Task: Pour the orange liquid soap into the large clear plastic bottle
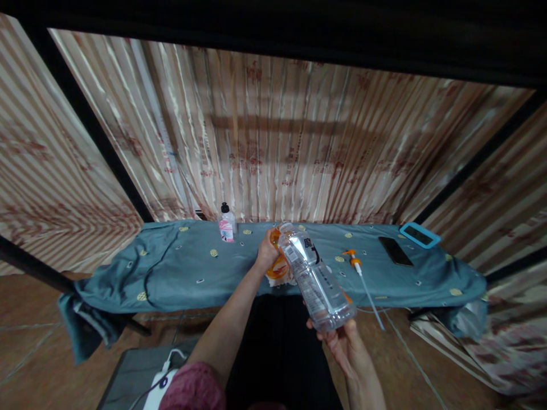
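A large clear plastic bottle (314, 279) with dark lettering is tilted, its neck end up and away from me, its base toward me. My right hand (342, 344) grips it near the base. My left hand (268, 250) is closed around the upper part of an orange bottle (278, 269) on the table, just beside the clear bottle's neck. The clear bottle partly hides the orange one, and I cannot tell whether their mouths touch. To the right lies an orange and white pump head (354, 260), its long tube sticking out over the table's front edge.
A small bottle with a black cap and pink label (227, 225) stands at the back left of the cloth-covered table (188, 279). A dark phone (395, 251) and a blue-framed device (420, 234) lie at the right. Black frame bars and patterned curtains surround the table.
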The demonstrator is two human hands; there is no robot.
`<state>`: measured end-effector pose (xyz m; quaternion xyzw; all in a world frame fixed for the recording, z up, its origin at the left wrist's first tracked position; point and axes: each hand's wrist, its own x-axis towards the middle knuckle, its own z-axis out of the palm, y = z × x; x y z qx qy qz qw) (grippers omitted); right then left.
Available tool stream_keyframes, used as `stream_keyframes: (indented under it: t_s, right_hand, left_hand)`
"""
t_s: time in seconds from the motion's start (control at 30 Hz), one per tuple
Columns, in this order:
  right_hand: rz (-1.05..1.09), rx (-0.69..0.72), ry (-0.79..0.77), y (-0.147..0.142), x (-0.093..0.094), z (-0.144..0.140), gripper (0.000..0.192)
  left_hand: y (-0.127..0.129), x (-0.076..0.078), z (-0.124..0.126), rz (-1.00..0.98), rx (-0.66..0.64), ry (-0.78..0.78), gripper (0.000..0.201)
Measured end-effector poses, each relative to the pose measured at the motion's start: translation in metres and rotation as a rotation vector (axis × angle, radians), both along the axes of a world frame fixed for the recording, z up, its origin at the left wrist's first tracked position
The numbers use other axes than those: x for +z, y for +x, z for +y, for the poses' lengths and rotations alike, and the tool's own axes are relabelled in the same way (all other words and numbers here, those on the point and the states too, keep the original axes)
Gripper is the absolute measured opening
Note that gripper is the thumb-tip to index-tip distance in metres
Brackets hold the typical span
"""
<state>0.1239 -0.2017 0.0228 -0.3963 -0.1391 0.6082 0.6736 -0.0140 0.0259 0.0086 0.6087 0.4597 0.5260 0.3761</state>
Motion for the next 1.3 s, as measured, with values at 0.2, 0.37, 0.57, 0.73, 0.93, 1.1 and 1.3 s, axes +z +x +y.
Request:
stream_keyframes:
  t_s: [0.2,0.37,0.57,0.73,0.93,1.1,1.3]
  right_hand:
    - [0.001,-0.009,-0.025,-0.003,0.006,0.001,0.131]
    - [-0.009,0.003,-0.010,-0.003,0.005,0.000,0.135]
    - [-0.005,0.000,-0.014,-0.002,0.003,0.001,0.124]
    - [-0.008,-0.012,-0.020,-0.002,0.004,0.001,0.114]
    - [-0.003,-0.029,-0.050,-0.003,0.006,-0.001,0.106]
    - [-0.018,0.030,0.008,0.001,-0.002,-0.002,0.079]
    - [-0.014,0.026,0.028,0.002,-0.005,-0.001,0.076]
  left_hand:
    - [0.000,-0.005,0.004,-0.004,-0.011,0.006,0.046]
    - [0.000,-0.006,0.004,-0.008,-0.014,0.007,0.047]
    - [0.000,-0.005,0.003,-0.018,-0.018,0.001,0.048]
    - [0.001,-0.003,0.000,-0.025,-0.015,0.005,0.050]
    - [0.000,-0.002,0.001,-0.009,-0.006,0.000,0.048]
    - [0.000,0.000,-0.001,-0.007,-0.011,0.004,0.047]
    - [0.000,0.000,-0.003,-0.002,-0.008,-0.002,0.049]
